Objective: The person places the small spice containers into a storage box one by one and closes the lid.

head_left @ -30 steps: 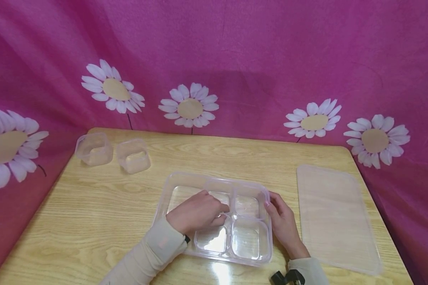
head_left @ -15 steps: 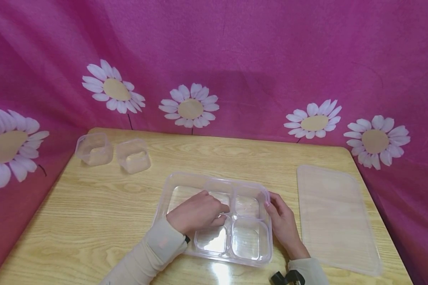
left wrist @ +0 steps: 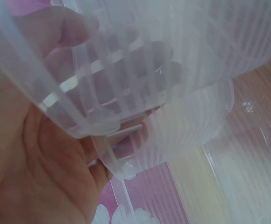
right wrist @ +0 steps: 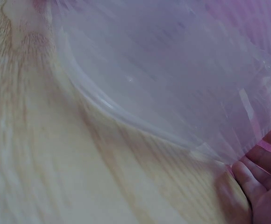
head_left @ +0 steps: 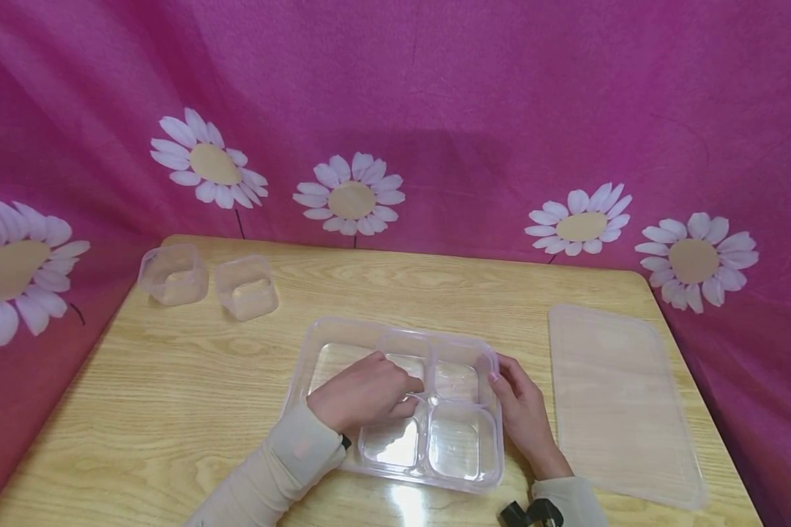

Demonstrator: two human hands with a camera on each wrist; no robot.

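Observation:
A large clear plastic food box (head_left: 458, 484) lies in front of me in the head view, with several small square containers (head_left: 455, 446) set inside it. My left hand (head_left: 369, 391) reaches over the box and grips a small container near its middle. In the left wrist view, the curled fingers (left wrist: 147, 58) show through the clear walls of two small containers (left wrist: 187, 126); I cannot tell which one they hold. My right hand (head_left: 524, 410) holds the right end of the box, thumb at the rim and fingers outside. In the right wrist view, fingertips meet the box's corner.
Two more small clear containers (head_left: 174, 277) stand at the table's back left. A flat translucent lid (head_left: 622, 410) lies on the right of the wooden table (head_left: 171, 410). Pink cloth with daisies (head_left: 435, 88) hangs behind and beside the table.

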